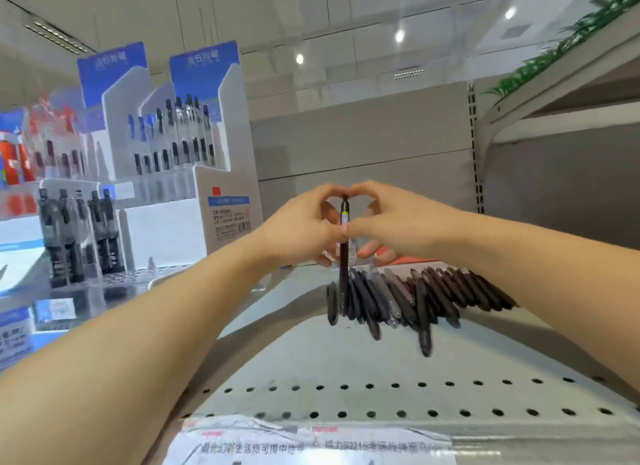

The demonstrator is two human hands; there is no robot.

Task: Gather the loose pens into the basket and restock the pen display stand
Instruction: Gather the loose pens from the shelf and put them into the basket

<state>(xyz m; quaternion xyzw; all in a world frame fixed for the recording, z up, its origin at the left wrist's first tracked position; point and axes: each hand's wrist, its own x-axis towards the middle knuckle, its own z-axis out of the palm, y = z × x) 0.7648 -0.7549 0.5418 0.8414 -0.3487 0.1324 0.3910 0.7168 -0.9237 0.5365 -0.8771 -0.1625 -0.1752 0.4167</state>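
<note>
A black pen (344,256) stands upright between my hands above the grey metal shelf (311,360). My left hand (298,225) and my right hand (388,222) both pinch its upper part, fingertips meeting near its top. Below and to the right lies a row of several loose dark pens (415,294), side by side on the shelf. The white and blue pen display stand (180,142) rises at the left with several pens in its tiers. No basket is in view.
A lower display tier (79,236) with black pens stands at the far left. Red packaged goods (17,159) sit behind it. An upper shelf (554,111) with green plants overhangs the right. A price label strip (311,444) runs along the shelf's front edge.
</note>
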